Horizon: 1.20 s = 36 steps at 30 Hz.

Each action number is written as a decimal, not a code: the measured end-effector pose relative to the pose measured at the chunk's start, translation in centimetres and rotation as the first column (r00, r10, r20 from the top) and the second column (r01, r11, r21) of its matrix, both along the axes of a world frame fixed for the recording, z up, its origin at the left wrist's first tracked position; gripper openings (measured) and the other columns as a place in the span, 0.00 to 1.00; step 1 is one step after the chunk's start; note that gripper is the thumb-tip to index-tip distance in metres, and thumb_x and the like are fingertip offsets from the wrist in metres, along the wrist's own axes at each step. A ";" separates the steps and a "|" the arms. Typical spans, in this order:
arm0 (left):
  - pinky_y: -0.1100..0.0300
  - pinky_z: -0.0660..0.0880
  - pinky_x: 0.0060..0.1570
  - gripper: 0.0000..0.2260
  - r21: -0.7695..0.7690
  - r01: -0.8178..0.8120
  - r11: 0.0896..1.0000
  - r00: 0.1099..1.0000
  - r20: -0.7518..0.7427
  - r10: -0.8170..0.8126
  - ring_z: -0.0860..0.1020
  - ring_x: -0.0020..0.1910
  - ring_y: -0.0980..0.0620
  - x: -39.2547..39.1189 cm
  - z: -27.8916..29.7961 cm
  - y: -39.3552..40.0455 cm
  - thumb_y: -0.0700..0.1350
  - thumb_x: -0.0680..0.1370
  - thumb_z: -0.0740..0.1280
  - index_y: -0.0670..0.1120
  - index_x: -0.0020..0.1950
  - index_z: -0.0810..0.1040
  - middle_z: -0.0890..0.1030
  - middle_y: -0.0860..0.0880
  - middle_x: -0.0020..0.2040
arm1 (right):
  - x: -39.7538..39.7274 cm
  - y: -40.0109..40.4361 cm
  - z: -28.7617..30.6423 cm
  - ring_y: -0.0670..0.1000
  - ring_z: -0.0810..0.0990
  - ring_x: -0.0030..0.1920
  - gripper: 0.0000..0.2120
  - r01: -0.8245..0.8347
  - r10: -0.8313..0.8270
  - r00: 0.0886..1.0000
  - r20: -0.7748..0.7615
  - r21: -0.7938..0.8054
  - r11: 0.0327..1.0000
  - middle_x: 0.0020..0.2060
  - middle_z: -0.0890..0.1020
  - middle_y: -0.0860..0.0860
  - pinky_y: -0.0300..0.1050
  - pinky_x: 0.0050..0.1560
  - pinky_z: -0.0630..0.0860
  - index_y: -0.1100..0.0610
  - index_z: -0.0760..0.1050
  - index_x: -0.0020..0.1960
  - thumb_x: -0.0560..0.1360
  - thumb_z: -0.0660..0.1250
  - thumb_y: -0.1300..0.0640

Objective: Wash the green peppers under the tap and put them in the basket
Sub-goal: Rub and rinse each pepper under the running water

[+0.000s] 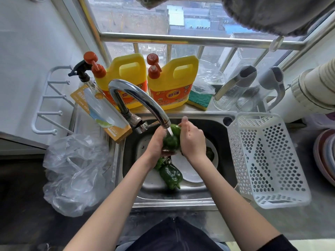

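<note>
Both my hands up together, forearms bare, converging from below.

My left hand (156,142) sits palm inward, fingers curled round the near-left side of the green pepper (172,138), wrist bent slightly back; water runs off below its heel. My right hand (192,138) closes on the pepper's opposite side, back of the hand facing up toward me, knuckles bunched, thumb pointing up and away at the far edge. The two hands face each other, the pepper held between them, fingertips hidden behind it. Both forearms stretch out straight from my body, my right one ending in a dark sleeve pushed up near the elbow.
</note>
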State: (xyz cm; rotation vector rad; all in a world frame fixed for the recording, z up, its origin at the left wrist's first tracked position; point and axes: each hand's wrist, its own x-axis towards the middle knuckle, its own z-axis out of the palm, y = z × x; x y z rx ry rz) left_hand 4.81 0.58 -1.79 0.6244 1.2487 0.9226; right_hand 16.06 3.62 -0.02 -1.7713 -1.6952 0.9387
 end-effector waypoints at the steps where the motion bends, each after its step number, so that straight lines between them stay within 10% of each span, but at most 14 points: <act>1: 0.50 0.80 0.43 0.26 0.013 0.000 1.000 1.000 0.021 0.000 0.79 0.56 0.47 0.1 -0.2 -0.2 0.67 0.72 0.57 0.53 0.64 0.70 0.77 0.47 0.60 | -0.4 0.2 -0.2 0.49 0.76 0.39 0.23 0.078 -0.092 0.990 -0.107 -0.126 0.989 0.36 0.77 0.50 0.46 0.41 0.70 0.58 0.74 0.46 0.82 0.48 0.44; 5: 0.47 0.78 0.53 0.27 0.122 -0.042 0.992 0.993 -0.104 0.055 0.76 0.61 0.45 0.4 -1.7 -0.4 0.67 0.76 0.54 0.53 0.67 0.69 0.75 0.44 0.63 | -2.1 0.6 -0.6 0.57 0.79 0.53 0.21 0.095 -0.490 0.783 -0.383 -0.705 0.702 0.51 0.81 0.57 0.57 0.60 0.74 0.54 0.77 0.53 0.72 0.58 0.40; 11: 0.48 0.76 0.57 0.24 0.291 0.132 0.947 0.802 -0.593 0.070 0.78 0.58 0.49 -0.1 -3.4 -1.2 0.63 0.79 0.46 0.57 0.63 0.75 0.80 0.48 0.58 | -1.7 1.2 -0.5 0.60 0.80 0.47 0.12 0.101 -0.578 0.713 -0.397 -0.758 0.645 0.41 0.81 0.56 0.52 0.49 0.77 0.56 0.77 0.43 0.69 0.60 0.49; 14: 0.44 0.78 0.51 0.19 -0.173 -0.063 0.983 0.987 -0.158 0.035 0.78 0.55 0.46 0.4 -2.3 -0.2 0.62 0.80 0.50 0.57 0.60 0.75 0.78 0.45 0.60 | -2.0 0.8 -0.9 0.55 0.76 0.41 0.09 0.228 -0.477 0.804 -0.355 -0.557 0.798 0.36 0.76 0.54 0.49 0.45 0.74 0.58 0.74 0.40 0.72 0.61 0.54; 17: 0.46 0.80 0.43 0.20 -0.468 0.045 0.883 0.991 0.135 0.021 0.80 0.51 0.44 0.5 -1.1 0.3 0.62 0.79 0.55 0.51 0.57 0.77 0.80 0.42 0.56 | -2.3 -0.2 -0.8 0.49 0.67 0.32 0.13 0.233 -0.361 0.864 -0.350 -0.357 0.905 0.27 0.68 0.49 0.45 0.36 0.65 0.57 0.66 0.30 0.72 0.63 0.59; 22: 0.53 0.78 0.42 0.19 -0.343 -0.123 0.931 0.953 0.221 0.208 0.80 0.46 0.47 1.1 -1.3 0.7 0.59 0.79 0.56 0.48 0.52 0.79 0.82 0.45 0.45 | -2.7 -0.3 -0.7 0.46 0.76 0.40 0.01 0.279 -0.354 0.858 -0.371 -0.242 0.929 0.38 0.77 0.48 0.29 0.39 0.70 0.56 0.72 0.45 0.75 0.64 0.59; 25: 0.57 0.76 0.39 0.14 -0.156 -0.290 0.944 0.932 0.179 0.316 0.78 0.40 0.52 1.3 -1.4 0.6 0.48 0.81 0.54 0.45 0.44 0.77 0.80 0.49 0.38 | -2.5 -0.7 -1.0 0.53 0.77 0.52 0.09 0.119 -0.445 0.775 -0.449 -0.587 0.800 0.50 0.78 0.52 0.52 0.55 0.77 0.51 0.71 0.52 0.76 0.63 0.48; 29: 0.54 0.75 0.45 0.11 -0.113 -0.417 0.902 0.872 0.229 0.432 0.78 0.42 0.46 0.5 -1.7 0.7 0.45 0.76 0.57 0.38 0.49 0.74 0.78 0.43 0.40 | -2.1 -1.3 -1.0 0.58 0.75 0.58 0.20 -0.129 -0.486 0.720 -0.495 -0.784 0.607 0.58 0.74 0.55 0.62 0.47 0.80 0.48 0.68 0.63 0.75 0.62 0.41; 36: 0.52 0.75 0.50 0.13 0.016 -0.366 0.931 0.924 0.130 0.361 0.77 0.48 0.44 0.0 -1.1 1.0 0.46 0.79 0.57 0.41 0.51 0.78 0.79 0.43 0.46 | -1.3 -1.5 -2.7 0.52 0.78 0.56 0.27 -0.194 -0.174 0.713 -0.679 -0.430 0.882 0.56 0.78 0.55 0.46 0.54 0.77 0.49 0.71 0.59 0.61 0.71 0.50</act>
